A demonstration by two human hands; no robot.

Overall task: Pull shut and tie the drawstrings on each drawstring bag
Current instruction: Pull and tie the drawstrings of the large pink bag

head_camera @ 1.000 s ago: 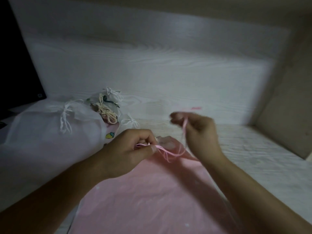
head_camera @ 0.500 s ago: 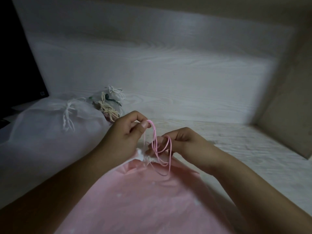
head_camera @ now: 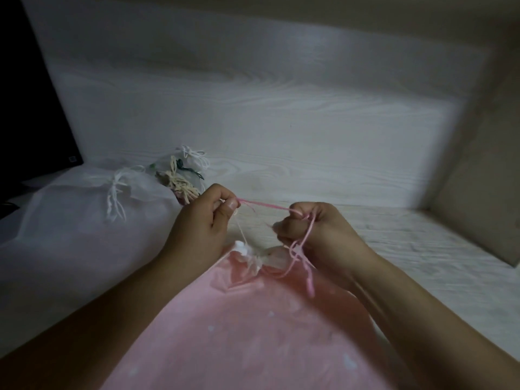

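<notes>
Both hands have drawn apart since half a second ago, stretching a length of pink cord (head_camera: 266, 205) nearly level between them where loose loops hung before.

Judged from the picture, the risk lies in the thin cord: should the left hand (head_camera: 201, 225) lose its fingertip pinch while the pull goes on, the half-made knot could slacken and the gathered mouth of the pink bag (head_camera: 247, 327) reopen (the strands by the other fist already look tangled, and could snag into the wrong knot).

Left to right: a white bag (head_camera: 67, 220) lies tied at the far left, with smaller tied bags (head_camera: 180, 175) bunched just behind it on the white wood-grain table (head_camera: 323, 170). The left hand pinches the cord's end between thumb and forefinger, its other fingers curled. The right hand (head_camera: 318, 232) is closed in a fist round the cord, a loop trailing down over the pink bag, which lies in the foreground between the forearms.
</notes>
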